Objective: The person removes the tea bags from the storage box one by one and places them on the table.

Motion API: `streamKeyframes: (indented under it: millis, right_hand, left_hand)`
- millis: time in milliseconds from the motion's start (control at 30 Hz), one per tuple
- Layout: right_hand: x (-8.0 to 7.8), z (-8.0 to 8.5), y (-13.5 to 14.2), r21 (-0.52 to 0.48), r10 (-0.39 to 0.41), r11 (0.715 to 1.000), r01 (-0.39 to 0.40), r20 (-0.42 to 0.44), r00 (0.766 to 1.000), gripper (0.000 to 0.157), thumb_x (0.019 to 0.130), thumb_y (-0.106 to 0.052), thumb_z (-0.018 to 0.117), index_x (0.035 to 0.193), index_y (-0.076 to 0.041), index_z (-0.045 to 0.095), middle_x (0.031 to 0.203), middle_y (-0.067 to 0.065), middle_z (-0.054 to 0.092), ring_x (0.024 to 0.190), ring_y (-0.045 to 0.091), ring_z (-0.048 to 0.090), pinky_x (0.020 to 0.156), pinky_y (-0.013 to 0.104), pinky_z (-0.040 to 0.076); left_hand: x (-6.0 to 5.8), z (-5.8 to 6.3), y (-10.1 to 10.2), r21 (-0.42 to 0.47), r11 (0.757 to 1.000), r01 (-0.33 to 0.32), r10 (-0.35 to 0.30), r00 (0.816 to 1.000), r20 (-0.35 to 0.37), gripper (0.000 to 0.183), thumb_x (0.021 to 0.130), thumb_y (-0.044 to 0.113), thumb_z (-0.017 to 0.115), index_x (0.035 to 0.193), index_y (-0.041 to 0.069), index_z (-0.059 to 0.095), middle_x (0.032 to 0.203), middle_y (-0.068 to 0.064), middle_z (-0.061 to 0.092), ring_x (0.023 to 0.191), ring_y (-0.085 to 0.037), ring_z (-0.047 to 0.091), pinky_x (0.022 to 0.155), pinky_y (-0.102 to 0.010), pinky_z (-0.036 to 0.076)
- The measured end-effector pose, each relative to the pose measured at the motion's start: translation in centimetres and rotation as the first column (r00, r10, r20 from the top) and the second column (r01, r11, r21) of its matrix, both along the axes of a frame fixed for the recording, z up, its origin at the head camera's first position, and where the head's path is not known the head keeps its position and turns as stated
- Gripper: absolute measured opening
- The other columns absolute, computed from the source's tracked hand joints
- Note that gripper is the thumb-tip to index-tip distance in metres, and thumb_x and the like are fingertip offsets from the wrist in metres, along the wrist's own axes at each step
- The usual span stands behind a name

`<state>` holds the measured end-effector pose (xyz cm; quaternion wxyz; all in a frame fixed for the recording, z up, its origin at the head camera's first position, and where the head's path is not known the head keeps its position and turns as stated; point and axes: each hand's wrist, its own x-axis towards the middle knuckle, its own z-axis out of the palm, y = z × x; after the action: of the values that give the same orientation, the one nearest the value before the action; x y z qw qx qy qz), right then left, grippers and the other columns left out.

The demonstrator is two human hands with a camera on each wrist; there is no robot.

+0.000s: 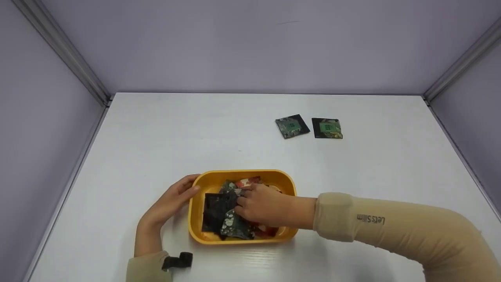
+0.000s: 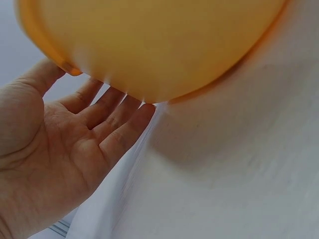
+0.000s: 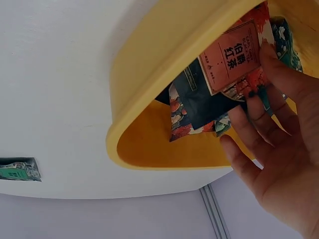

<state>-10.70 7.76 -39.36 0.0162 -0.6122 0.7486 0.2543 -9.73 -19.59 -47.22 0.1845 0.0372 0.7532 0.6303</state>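
Observation:
A yellow plastic bin (image 1: 243, 242) holds a pile of square tea packets, some black and some dark green with floral print. My left hand (image 1: 169, 203) steadies its left side, with the thumb at the rim. In the left wrist view that hand's fairly straight fingers (image 2: 119, 134) touch the outer wall. Inside the bin, my right hand (image 1: 263, 205) reaches in among the packets, its fingertips touching them. The right wrist view shows a red-labelled Earl Grey black tea packet (image 3: 229, 57) beside the thumb; the fingertips are partly hidden.
Two dark tea packets with green labels, a left one (image 1: 292, 126) and a right one (image 1: 327, 128), lie apart on the white table (image 1: 176, 129) beyond the bin. Grey panels (image 1: 250, 51) rise behind the table and at both sides. A black strap (image 1: 178, 261) is on the left sleeve.

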Motion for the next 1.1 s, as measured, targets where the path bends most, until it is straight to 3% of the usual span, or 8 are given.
streamKeyframes:
  millis: [167,467,633,733,867,1100]
  right_hand:
    - [-0.1,0.2,0.1,0.026,-0.027,0.999,0.026,0.037,0.999,0.035,0.091,-0.033,0.072,0.124,-0.020,0.068,0.112,-0.003,0.068,0.092,0.015,0.065,0.089,0.029,0.054]
    - [0.3,1.7,0.7,0.015,-0.070,0.998,0.069,0.082,0.994,0.032,0.088,-0.045,0.074,0.110,-0.022,0.075,0.092,-0.004,0.074,0.082,0.012,0.064,0.086,0.025,0.054]
    - [0.9,2.5,1.6,-0.024,-0.032,0.999,0.033,0.055,0.998,0.028,0.089,-0.045,0.072,0.106,-0.022,0.076,0.091,-0.006,0.074,0.083,0.012,0.062,0.079,0.024,0.052]
    - [1.1,2.9,2.2,-0.081,0.013,0.997,-0.008,0.062,0.998,0.023,0.091,-0.041,0.071,0.103,-0.022,0.076,0.091,-0.007,0.073,0.085,0.011,0.062,0.075,0.025,0.051]
    - [0.7,3.3,3.0,-0.158,0.058,0.986,-0.046,0.075,0.996,0.012,0.092,-0.030,0.073,0.101,-0.021,0.075,0.094,-0.007,0.073,0.088,0.010,0.064,0.080,0.025,0.052]
    - [-0.1,4.3,4.8,-0.313,0.094,0.949,-0.045,0.143,0.985,0.015,0.087,-0.009,0.076,0.099,-0.016,0.073,0.100,-0.003,0.072,0.089,0.013,0.066,0.082,0.028,0.054]
  left_hand:
    - [-0.1,0.0,0.1,-0.026,1.000,-0.009,0.009,1.000,0.002,0.051,0.100,0.037,0.060,0.143,0.012,0.049,0.143,-0.008,0.052,0.132,-0.025,0.048,0.112,-0.046,0.035]
    - [0.0,0.0,0.1,-0.008,1.000,0.000,0.000,1.000,0.005,0.050,0.101,0.035,0.059,0.143,0.010,0.048,0.144,-0.009,0.051,0.134,-0.025,0.045,0.114,-0.046,0.033]
    - [0.0,0.0,-0.1,0.009,1.000,0.019,-0.019,1.000,-0.004,0.049,0.102,0.032,0.057,0.144,0.008,0.047,0.144,-0.011,0.051,0.134,-0.027,0.046,0.113,-0.047,0.033]
    - [-0.1,0.0,-0.2,0.027,0.999,0.036,-0.035,0.999,-0.012,0.048,0.103,0.030,0.055,0.144,0.007,0.046,0.143,-0.012,0.051,0.132,-0.028,0.048,0.113,-0.048,0.034]
    - [-0.2,0.0,-0.2,0.018,1.000,0.022,-0.021,1.000,-0.010,0.048,0.102,0.031,0.057,0.143,0.008,0.047,0.143,-0.011,0.051,0.132,-0.026,0.047,0.113,-0.047,0.034]
    - [-0.1,0.0,0.0,-0.004,1.000,-0.002,0.002,1.000,0.010,0.049,0.101,0.033,0.058,0.143,0.010,0.048,0.144,-0.009,0.052,0.133,-0.025,0.047,0.113,-0.047,0.034]
